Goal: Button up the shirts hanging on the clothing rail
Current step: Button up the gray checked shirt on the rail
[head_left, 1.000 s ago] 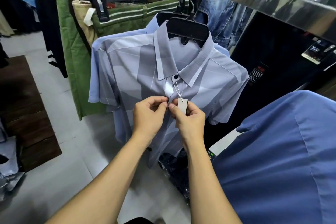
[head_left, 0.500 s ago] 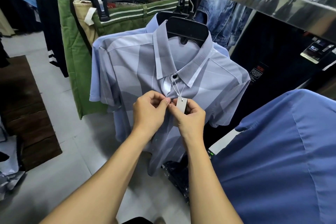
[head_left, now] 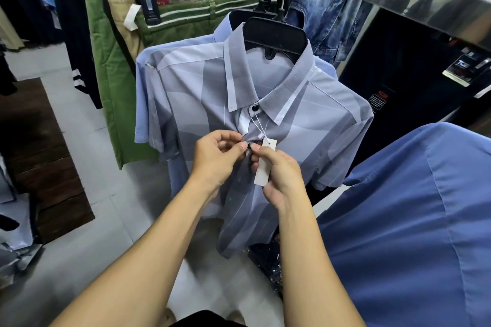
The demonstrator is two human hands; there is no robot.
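The grey shirt (head_left: pixel 305 119) hangs facing me on a black hanger (head_left: pixel 276 34), in the middle of the scene, at the front of the hanging clothes. It is short-sleeved, with grey and white panels, and its dark top button (head_left: pixel 255 108) is fastened under the collar. A white paper tag (head_left: pixel 264 164) dangles on a string from that button and lies against my right hand (head_left: pixel 279 170).

My left hand (head_left: pixel 215 159) pinches the left edge of the front between thumb and forefinger. My right hand pinches the other edge, fingertips meeting my left at the second button (head_left: pixel 249 145). Both forearms reach up from the near edge.

Just behind hangs a pale blue shirt (head_left: pixel 148 87), with green trousers (head_left: pixel 117 87) further left, jeans (head_left: pixel 326 21) at the far right and a darker blue shirt (head_left: pixel 411 220) near right.
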